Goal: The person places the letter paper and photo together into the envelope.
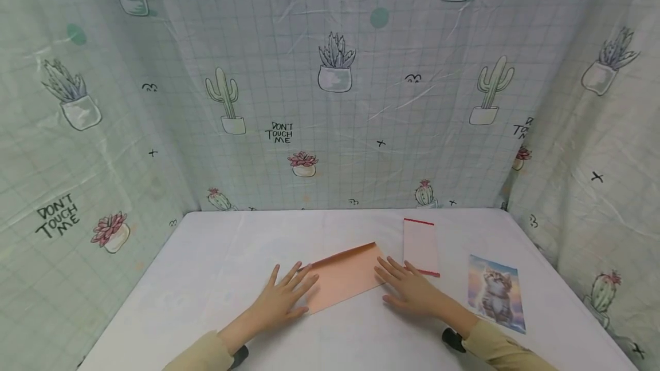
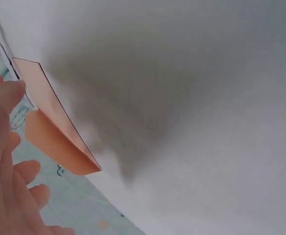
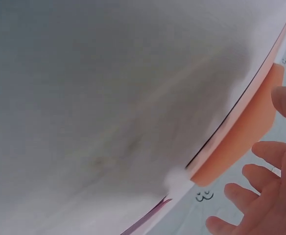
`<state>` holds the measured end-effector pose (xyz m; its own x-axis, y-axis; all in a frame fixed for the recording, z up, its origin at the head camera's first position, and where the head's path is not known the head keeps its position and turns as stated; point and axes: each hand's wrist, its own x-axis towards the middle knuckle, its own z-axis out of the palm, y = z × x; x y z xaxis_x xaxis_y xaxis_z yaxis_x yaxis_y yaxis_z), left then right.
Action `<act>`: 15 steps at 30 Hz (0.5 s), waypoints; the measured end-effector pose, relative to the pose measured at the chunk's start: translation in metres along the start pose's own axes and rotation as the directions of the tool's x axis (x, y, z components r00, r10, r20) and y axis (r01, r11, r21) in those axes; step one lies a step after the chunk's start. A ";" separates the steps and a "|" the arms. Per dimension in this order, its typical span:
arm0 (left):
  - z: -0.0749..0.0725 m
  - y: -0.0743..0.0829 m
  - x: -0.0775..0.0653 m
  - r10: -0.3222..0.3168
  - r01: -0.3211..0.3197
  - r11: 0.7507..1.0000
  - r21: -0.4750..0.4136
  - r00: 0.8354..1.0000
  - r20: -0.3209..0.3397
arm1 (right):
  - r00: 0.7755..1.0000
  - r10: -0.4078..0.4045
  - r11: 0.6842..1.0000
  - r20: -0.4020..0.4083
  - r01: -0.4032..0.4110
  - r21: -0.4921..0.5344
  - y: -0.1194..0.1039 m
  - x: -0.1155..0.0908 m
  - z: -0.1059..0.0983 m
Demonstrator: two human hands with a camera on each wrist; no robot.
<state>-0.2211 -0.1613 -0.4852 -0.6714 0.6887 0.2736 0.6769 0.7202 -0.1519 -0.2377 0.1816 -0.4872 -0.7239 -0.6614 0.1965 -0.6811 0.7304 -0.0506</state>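
A peach-coloured envelope (image 1: 344, 282) lies at a slant on the white table, its flap (image 1: 345, 255) standing partly up along the far edge. The flap also shows raised in the left wrist view, as a darker orange flap (image 2: 59, 147). My left hand (image 1: 281, 301) is spread at the envelope's left end, with fingertips right at its edge. At the right end is my right hand (image 1: 411, 291), fingers extended and spread, fingertips overlapping the envelope's corner in the head view. Neither hand grips anything.
Behind my right hand lies a pale pink paper (image 1: 420, 245) with red strips at its two ends. A kitten picture card (image 1: 496, 293) rests farther right. Cactus-print curtains (image 1: 335, 107) surround the white table (image 1: 227, 256) at the back and sides.
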 end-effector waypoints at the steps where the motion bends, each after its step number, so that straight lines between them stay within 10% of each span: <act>1: 0.000 0.000 0.002 0.010 -0.010 1.000 -0.001 1.000 -0.006 | 1.000 0.002 1.000 0.003 -0.002 0.002 -0.001 0.002 -0.001; 15: 0.006 0.003 0.013 0.057 -0.053 0.997 0.062 0.996 -0.061 | 0.999 -0.028 0.997 -0.024 0.026 -0.073 -0.006 0.027 -0.003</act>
<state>-0.2296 -0.1499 -0.4877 -0.6119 0.7223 0.3222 0.6917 0.6863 -0.2248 -0.2531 0.1596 -0.4781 -0.7018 -0.6771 0.2212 -0.6899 0.7235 0.0257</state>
